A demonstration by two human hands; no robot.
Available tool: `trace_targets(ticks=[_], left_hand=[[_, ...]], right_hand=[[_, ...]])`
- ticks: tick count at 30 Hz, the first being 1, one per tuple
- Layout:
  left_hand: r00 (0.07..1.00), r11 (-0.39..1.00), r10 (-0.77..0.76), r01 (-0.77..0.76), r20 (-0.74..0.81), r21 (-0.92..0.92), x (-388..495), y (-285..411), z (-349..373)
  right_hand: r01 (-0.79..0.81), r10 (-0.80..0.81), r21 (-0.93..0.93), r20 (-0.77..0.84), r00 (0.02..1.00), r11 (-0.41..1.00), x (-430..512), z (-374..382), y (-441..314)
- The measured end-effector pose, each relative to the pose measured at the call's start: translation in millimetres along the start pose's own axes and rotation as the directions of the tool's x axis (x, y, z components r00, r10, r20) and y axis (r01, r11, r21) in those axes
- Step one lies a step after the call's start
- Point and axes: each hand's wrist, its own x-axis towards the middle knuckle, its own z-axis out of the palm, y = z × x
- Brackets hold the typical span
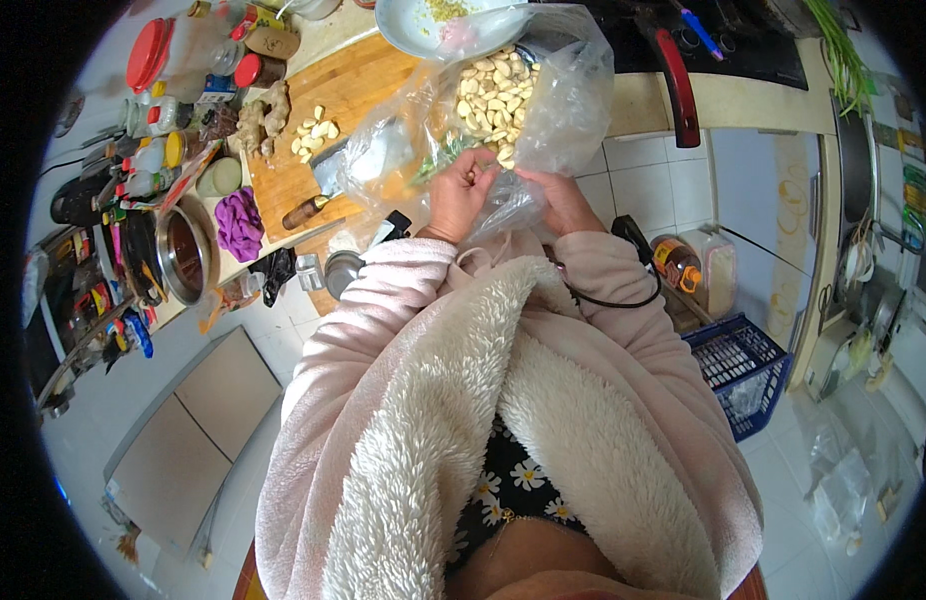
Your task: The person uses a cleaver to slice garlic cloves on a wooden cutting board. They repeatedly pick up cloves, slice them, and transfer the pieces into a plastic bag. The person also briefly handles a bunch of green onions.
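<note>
A clear plastic bag (571,112) lies open in front of me, with many pale garlic cloves (496,94) heaped in it. My left hand (461,193) is at the near edge of the heap, fingers curled. A small pale piece shows between those fingers, too small to identify. Beside it, my right hand (564,202) pinches the bag's near right edge. Left of the bag a cleaver (307,211) rests on the wooden cutting board (343,75), its blade partly under the plastic. Several loose cloves (313,135) sit on the board near the cleaver.
Behind the bag stands a white bowl (399,30) with chopped yellowish bits. Ginger root (264,120), a purple cloth (239,223), a metal pot (185,255) and jars crowd the left. A red pan handle (676,90) juts over the counter edge at right. A blue crate (748,375) stands below.
</note>
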Motion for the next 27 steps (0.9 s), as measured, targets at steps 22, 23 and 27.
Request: trace_targets(ticks=[22,23,27], left_hand=[[0.964,0.939,-0.265,0.265,0.033,-0.221,4,-20,5],[0.965,0.939,-0.259,0.259,0.03,-0.225,5,-20,6],[0.959,0.915,-0.274,0.281,0.066,-0.291,5,-15,6]], right_hand=[[-0.211,0.202,0.174,0.067,0.977,0.962,-4,7,-11],[-0.21,0.201,0.174,0.066,0.977,0.962,-3,7,-11],[-0.214,0.204,0.178,0.075,0.976,0.96,3,4,-5]])
